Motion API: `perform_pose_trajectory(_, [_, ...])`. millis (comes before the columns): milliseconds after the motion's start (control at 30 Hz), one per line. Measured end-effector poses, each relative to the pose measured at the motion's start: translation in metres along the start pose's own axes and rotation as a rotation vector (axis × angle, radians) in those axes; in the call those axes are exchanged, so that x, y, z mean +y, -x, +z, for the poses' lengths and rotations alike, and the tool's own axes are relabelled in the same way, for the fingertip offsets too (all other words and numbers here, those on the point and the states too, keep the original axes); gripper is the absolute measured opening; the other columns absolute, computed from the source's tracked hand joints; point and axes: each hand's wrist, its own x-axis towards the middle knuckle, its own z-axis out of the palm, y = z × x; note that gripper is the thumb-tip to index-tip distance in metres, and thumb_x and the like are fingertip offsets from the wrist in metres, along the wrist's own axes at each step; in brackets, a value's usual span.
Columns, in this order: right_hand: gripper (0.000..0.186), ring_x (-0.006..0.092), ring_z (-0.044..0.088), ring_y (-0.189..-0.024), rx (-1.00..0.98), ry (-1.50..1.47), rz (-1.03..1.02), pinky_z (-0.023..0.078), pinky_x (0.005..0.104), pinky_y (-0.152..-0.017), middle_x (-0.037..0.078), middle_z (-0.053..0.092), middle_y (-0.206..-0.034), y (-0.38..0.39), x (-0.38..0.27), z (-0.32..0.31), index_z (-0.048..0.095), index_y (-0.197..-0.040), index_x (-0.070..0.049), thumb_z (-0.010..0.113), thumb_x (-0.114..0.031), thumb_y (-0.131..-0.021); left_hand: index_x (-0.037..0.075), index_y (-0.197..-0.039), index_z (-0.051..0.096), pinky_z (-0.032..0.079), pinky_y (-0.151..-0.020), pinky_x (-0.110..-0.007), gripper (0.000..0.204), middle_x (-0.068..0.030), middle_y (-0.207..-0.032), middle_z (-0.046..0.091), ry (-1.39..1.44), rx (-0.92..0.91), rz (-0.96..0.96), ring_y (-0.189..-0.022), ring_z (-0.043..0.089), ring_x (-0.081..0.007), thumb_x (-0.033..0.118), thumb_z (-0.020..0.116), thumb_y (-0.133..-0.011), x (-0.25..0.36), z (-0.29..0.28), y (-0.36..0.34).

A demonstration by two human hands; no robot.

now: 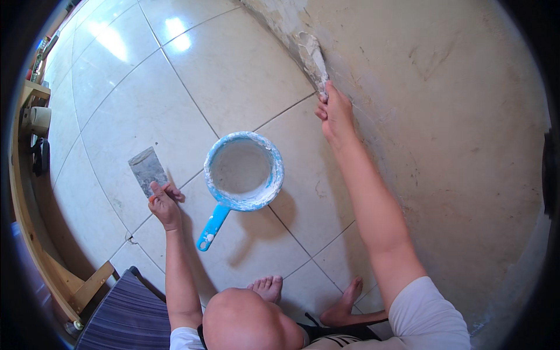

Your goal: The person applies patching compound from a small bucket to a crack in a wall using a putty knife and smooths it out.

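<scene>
My right hand (334, 111) grips a putty knife (312, 55) coated in white filler, its blade pressed against the base of the rough beige wall (443, 116). My left hand (164, 201) holds a second, wider scraper (146, 168) with a grey blade just above the tiled floor. Between the two hands stands a blue saucepan (244, 170) smeared with white filler, its handle pointing toward me. My bare feet (303, 297) rest on the tiles below the pan.
Glossy light tiles (146, 87) cover the floor. A wooden frame (35, 192) with small items runs along the left edge. A striped purple cushion (128, 315) lies at the lower left.
</scene>
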Motion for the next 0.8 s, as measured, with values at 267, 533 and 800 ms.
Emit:
perform_pose_trajectory(267, [0.023, 0.0050, 0.034, -0.051, -0.001, 0.158, -0.002, 0.027, 0.0228, -0.043, -0.002, 0.045, -0.070, 0.034, 0.009, 0.007, 0.057, -0.100, -0.004, 0.058, -0.027, -0.099, -0.006, -0.086, 0.059, 0.041, -0.042, -0.028, 0.057, -0.0080, -0.059, 0.053, -0.014, 0.008, 0.019, -0.045, 0.051, -0.0159, 0.047, 0.044, -0.104, 0.003, 0.003, 0.000])
perform_pose_trajectory(533, [0.020, 0.0058, 0.034, -0.050, 0.030, 0.127, -0.025, 0.027, 0.0233, -0.042, -0.001, 0.045, -0.069, -0.023, 0.000, 0.031, 0.055, -0.096, -0.005, 0.059, -0.024, -0.098, -0.004, -0.083, 0.059, 0.040, -0.043, -0.027, 0.058, -0.0070, -0.057, 0.054, -0.044, 0.004, 0.016, -0.045, 0.052, -0.0150, 0.046, 0.041, -0.105, 0.005, 0.007, 0.001])
perform_pose_trajectory(800, [0.023, 0.0053, 0.033, -0.051, 0.075, 0.096, -0.020, 0.027, 0.0226, -0.043, -0.001, 0.044, -0.070, 0.052, -0.005, 0.001, 0.055, -0.095, -0.004, 0.059, -0.026, -0.099, -0.006, -0.083, 0.060, 0.040, -0.042, -0.027, 0.057, -0.0067, -0.059, 0.054, -0.043, 0.001, 0.012, -0.045, 0.050, -0.0146, 0.044, 0.044, -0.104, 0.006, 0.000, -0.001])
